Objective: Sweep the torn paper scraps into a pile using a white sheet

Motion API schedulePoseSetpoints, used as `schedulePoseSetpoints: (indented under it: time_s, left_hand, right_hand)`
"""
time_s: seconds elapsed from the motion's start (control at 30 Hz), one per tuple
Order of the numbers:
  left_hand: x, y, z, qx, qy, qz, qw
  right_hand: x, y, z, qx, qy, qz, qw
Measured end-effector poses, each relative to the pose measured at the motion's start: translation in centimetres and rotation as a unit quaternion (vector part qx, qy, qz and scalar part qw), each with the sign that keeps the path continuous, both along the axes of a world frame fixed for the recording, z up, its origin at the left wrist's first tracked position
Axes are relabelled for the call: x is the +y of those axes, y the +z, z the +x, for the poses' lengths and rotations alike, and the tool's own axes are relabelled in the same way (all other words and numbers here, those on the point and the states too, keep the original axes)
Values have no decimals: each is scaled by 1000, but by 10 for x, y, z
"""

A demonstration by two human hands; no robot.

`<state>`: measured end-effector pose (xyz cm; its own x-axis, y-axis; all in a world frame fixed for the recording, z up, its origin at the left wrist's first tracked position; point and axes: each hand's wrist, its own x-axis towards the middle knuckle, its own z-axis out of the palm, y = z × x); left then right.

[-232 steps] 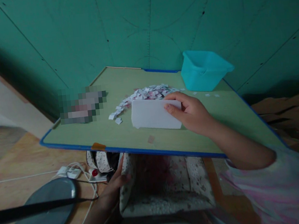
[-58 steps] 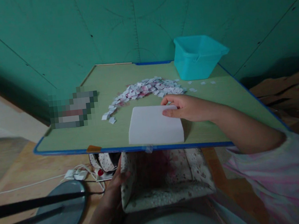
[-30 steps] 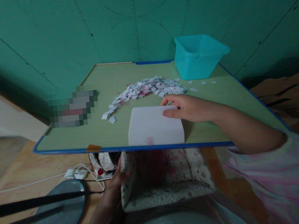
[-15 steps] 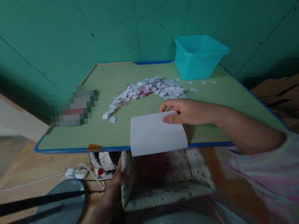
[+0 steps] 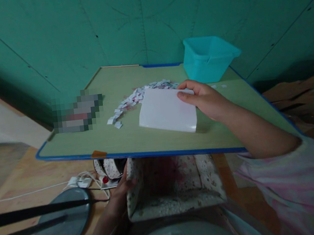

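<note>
right hand (image 5: 205, 99) pinches the white sheet (image 5: 167, 110) at its far right corner | sheet, overhanging the table (image 5: 120, 145) edge 0.5 s ago, now drawn back over the paper scraps (image 5: 128, 101) left of the fingers | teal tub (image 5: 208, 59) just beyond | left hand (image 5: 120, 196) grips the spotted cloth bag (image 5: 176, 197) rim below

Green-topped table (image 5: 119, 80), blue edging; orange tape tab (image 5: 98, 154) on its near edge, left of centre. Teal plastic bin (image 5: 210, 61) on the table's far right corner, upright. Teal panelled wall (image 5: 53, 38) right behind the table. Below the table's near-left corner: white power strip (image 5: 78, 182) with cables, grey round disc (image 5: 58, 221), two black bars (image 5: 29, 215) crossing it. Wooden floor (image 5: 17, 177) underneath.
</note>
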<state>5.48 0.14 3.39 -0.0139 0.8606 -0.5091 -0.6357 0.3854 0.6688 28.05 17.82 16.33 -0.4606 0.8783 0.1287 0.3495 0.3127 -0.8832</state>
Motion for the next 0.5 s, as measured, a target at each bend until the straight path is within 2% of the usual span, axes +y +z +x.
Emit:
schedulePoseSetpoints:
  time_s: [0.23, 0.5]
  left_hand:
    - [-2, -3, -1, -11, -14, 22, 1000]
    - [-3, 3, 1, -49, -10, 12, 999]
  right_hand:
    - [0, -3, 0, 18, 0, 11, 1000]
    - [5, -6, -1, 103, 16, -46, 993]
